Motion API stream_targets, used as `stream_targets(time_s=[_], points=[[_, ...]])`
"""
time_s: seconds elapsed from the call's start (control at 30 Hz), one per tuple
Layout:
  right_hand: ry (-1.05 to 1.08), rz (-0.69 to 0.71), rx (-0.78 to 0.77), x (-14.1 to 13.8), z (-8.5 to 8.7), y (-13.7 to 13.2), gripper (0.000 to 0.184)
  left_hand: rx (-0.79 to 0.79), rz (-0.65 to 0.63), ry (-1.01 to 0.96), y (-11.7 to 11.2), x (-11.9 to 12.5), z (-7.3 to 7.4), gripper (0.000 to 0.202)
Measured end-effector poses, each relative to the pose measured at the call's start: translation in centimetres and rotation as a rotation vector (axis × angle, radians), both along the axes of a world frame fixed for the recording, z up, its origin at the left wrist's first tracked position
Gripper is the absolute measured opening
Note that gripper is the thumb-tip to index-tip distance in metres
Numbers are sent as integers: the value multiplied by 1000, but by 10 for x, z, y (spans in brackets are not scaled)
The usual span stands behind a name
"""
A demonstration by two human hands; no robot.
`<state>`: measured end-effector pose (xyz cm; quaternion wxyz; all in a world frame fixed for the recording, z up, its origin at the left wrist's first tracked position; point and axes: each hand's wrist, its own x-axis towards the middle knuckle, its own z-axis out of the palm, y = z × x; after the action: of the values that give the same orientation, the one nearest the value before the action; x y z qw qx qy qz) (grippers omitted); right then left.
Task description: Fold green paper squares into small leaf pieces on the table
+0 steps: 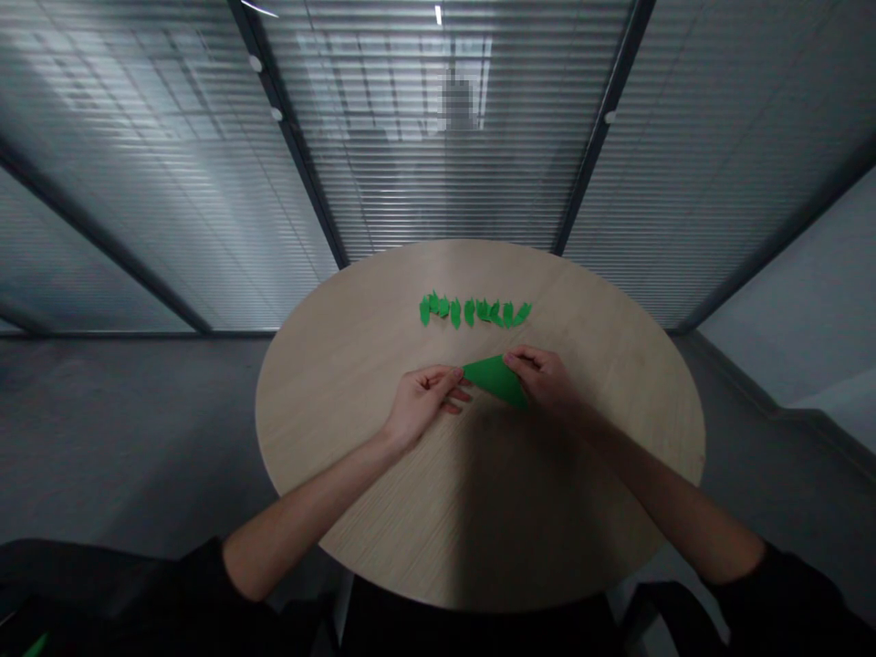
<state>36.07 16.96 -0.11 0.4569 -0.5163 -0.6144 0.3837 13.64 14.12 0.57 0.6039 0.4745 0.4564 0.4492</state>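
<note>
Both my hands hold a triangle of folded green paper [494, 380] above the middle of a round, light wood table [342, 383]. My left hand [421, 406] pinches its left corner between thumb and fingers. My right hand [540, 379] grips its upper right edge, and its fingers hide part of the paper. Just beyond my hands, a row of several small folded green paper pieces [474, 312] lies on the tabletop, a short way from the triangle and untouched by either hand.
The table's rim curves around the hands, with a grey floor beyond it. Glass partitions [438, 164] with horizontal blinds and dark frames stand behind, and a dim person [457, 119] shows through them. My dark sleeves fill the lower corners.
</note>
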Motion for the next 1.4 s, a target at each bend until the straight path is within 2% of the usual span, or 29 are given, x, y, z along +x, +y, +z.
stream_targets(time_s=[0.27, 0.5, 0.93, 1.13, 1.27, 1.4], points=[[43, 13, -26, -1, -2, 0, 34, -16, 6, -25, 0, 1, 0, 26], [72, 48, -61, -3, -1, 0, 42, -34, -57, -29, 0, 3, -1, 24], [115, 72, -95, -4, 1, -3, 44, 16, -52, 12, 1, 2, -3, 29], [132, 68, -116, -6, 1, -2, 45, -10, -31, -20, 1, 3, -2, 28], [161, 44, -133, -9, 2, -4, 44, -60, -108, -10, 1, 5, -3, 31], [170, 97, -154, -10, 3, -5, 42, -62, -196, 29, 0, 7, -5, 34]])
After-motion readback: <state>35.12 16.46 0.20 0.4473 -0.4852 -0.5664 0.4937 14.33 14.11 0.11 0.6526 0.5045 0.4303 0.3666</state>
